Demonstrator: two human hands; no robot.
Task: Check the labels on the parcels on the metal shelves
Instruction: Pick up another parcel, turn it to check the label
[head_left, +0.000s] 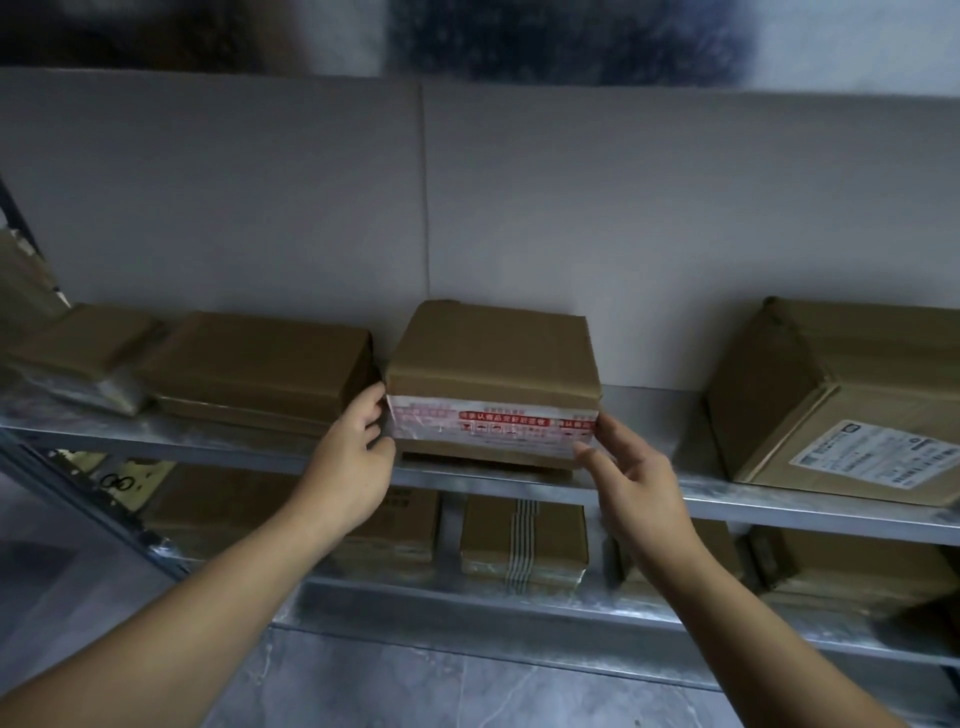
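**While two hands steady it, a taped parcel is turned out for reading**

Since the job is to read labels, the taped parcel (493, 353) is the one in hand: it sits on the upper shelf (234, 441) at the front edge, with its printed face toward the person. A white and red tape band (498, 423) runs across that face, but its print is too small to read. No shipping label shows on the faces in view, which probably explains the handling: the parcel may need turning or tipping to find one.

At the parcel's left front corner, the left hand (353, 452) grips it, with the thumb high on the edge and the fingers curled against the side. That hold would let the person pivot or lift it. At the parcel's right front corner, the right hand (639, 483) is open with its fingers spread. One fingertip touches the tape end and steadies the parcel rather than clasping it.

Something dark and flat shows under the parcel's front edge; whether it is another package or shadow cannot be told.

Just left of the parcel lies a flat box (260, 358). Well to its right stands a large box (810, 395) whose white label (878, 454) already faces outward, so that one should need no turning. Below the parcel, the lower shelf (467, 603) holds more boxes (519, 540) waiting for the same check.
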